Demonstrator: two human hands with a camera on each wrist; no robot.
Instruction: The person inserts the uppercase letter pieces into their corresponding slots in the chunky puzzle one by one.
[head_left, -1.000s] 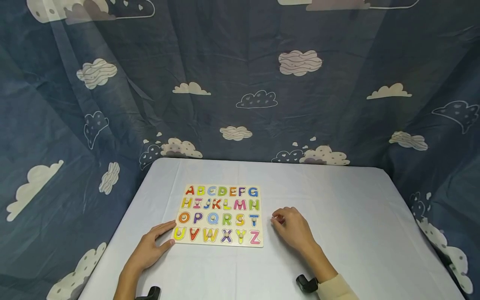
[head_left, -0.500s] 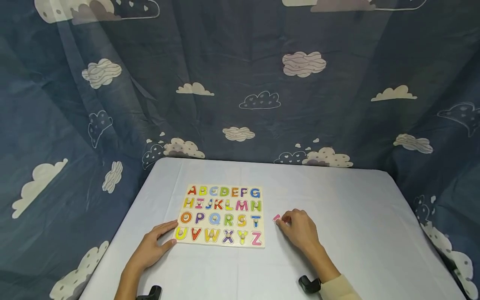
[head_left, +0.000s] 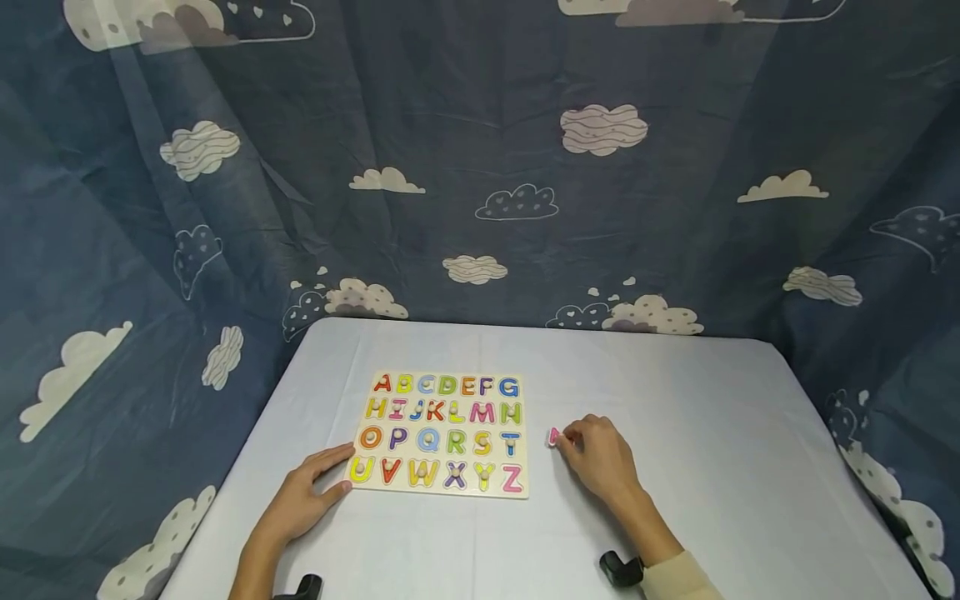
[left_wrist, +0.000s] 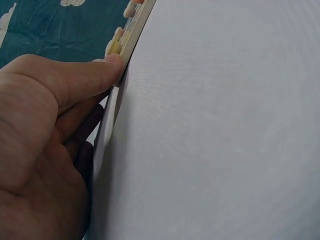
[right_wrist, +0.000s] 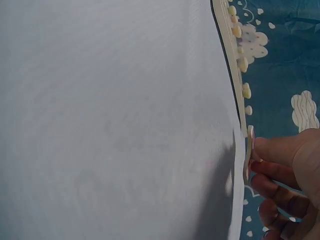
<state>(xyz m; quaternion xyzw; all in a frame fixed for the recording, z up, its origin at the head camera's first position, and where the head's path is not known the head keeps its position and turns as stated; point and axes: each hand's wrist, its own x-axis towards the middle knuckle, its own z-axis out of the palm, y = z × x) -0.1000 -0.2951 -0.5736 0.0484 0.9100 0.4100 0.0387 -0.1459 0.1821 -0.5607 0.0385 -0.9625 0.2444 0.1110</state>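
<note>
A wooden alphabet puzzle board (head_left: 442,422) with colourful knobbed letters lies on the white table. At its lower left corner rests my left hand (head_left: 298,500), fingers and thumb stretched out to the edge; in the left wrist view the thumb (left_wrist: 100,75) presses the board's side. Right of the board, my right hand (head_left: 600,458) pinches a small pink letter piece (head_left: 553,437) between thumb and fingertips. The right wrist view shows this letter piece (right_wrist: 249,155) edge-on, close over the cloth. The pink Z (head_left: 512,478) on the board shows no knob, unlike the letters near it.
White cloth (head_left: 675,392) covers the table around the board. A dark blue curtain (head_left: 420,225) with a cloud print hangs behind and at both sides. Black wrist-camera mounts (head_left: 621,570) sit by both wrists.
The pink letter piece, mostly hidden in my right fingers at first, came into sight at their left and has turned since. The right hand shifted slightly rightward; the left stays on the board.
</note>
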